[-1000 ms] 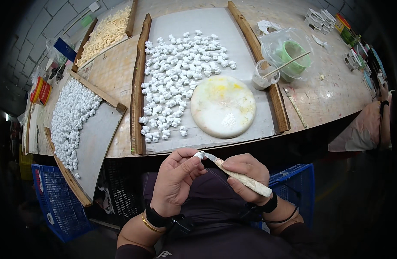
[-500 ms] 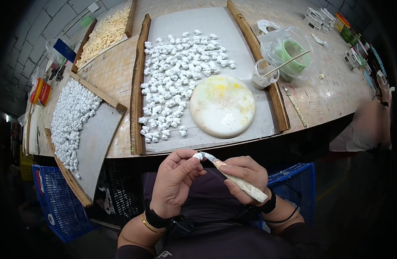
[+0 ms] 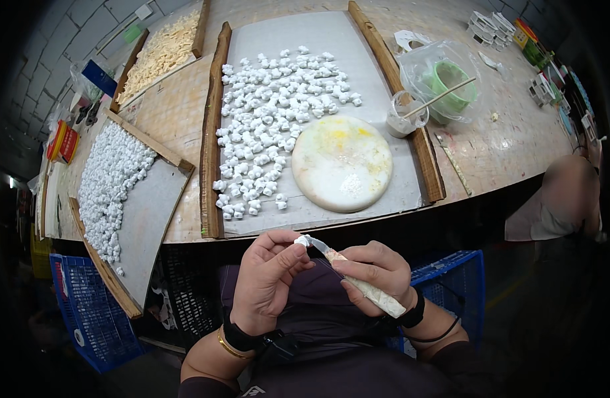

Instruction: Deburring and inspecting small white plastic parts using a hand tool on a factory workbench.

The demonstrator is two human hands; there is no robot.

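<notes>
Between thumb and fingers, my left hand [image 3: 273, 275] pinches a small white knobbly piece [image 3: 304, 241]. My right hand [image 3: 377, 273] grips a knife [image 3: 368, 290] by its pale, wrapped-looking handle. The short blade meets the white piece at its right side. Both hands are held just off the table's front edge, above my lap. Beyond them, many similar white pieces [image 3: 268, 119] lie spread over a grey board [image 3: 285, 30]. A round cream disc with yellow stains [image 3: 343, 166] rests at the board's front right.
Wooden rails [image 3: 215, 132] flank the board. At left, a tilted tray [image 3: 142, 229] holds more white pieces. A cup [image 3: 401, 123] with a stick and a green bowl [image 3: 453, 86] stand right. Blue crates [image 3: 96, 312] sit below. Another person [image 3: 560, 199] is at far right.
The knife's handle end has shifted slightly left and down with my right hand, and the blade angle on the white piece is a little steeper. My left hand has barely moved.
</notes>
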